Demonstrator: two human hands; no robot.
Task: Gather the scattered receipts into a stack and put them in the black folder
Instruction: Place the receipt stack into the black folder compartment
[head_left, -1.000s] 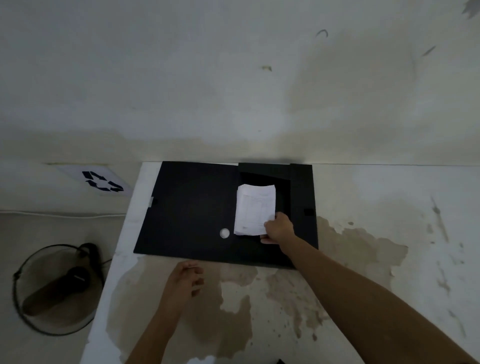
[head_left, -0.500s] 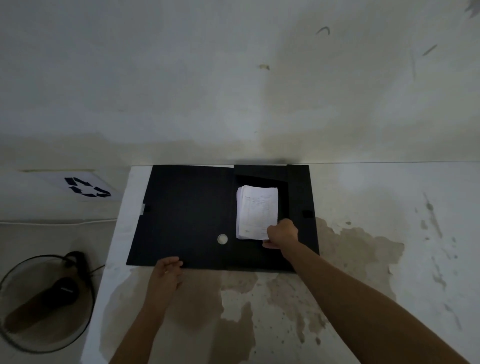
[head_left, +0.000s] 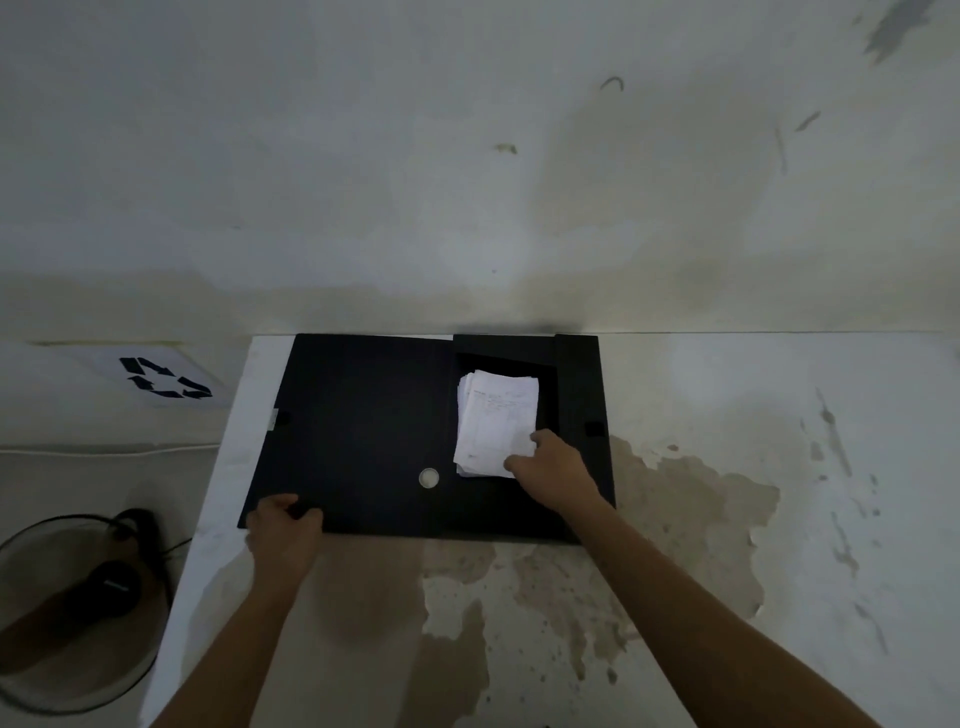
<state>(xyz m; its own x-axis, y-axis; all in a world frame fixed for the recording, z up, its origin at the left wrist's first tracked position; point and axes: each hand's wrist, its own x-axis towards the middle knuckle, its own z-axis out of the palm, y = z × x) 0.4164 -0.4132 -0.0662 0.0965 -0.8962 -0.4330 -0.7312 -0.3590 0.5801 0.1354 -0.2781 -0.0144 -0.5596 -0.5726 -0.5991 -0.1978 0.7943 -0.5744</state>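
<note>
Left grip (head_left: 284, 530) has moved forward off the bare worktop (head_left: 779, 519). It now curls over the near-left corner of the black folder (head_left: 363, 431), thumb on top, pinching the open cover. Forearm runs straight in from the near edge. Right grip (head_left: 550, 475) still pinches the near-right corner of the receipts stack (head_left: 493, 421). Stack lies flat inside the folder's right-hand tray.

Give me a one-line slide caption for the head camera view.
Right hand holds the receipt stack inside the open black folder; left hand grips the folder's near-left corner.
</note>
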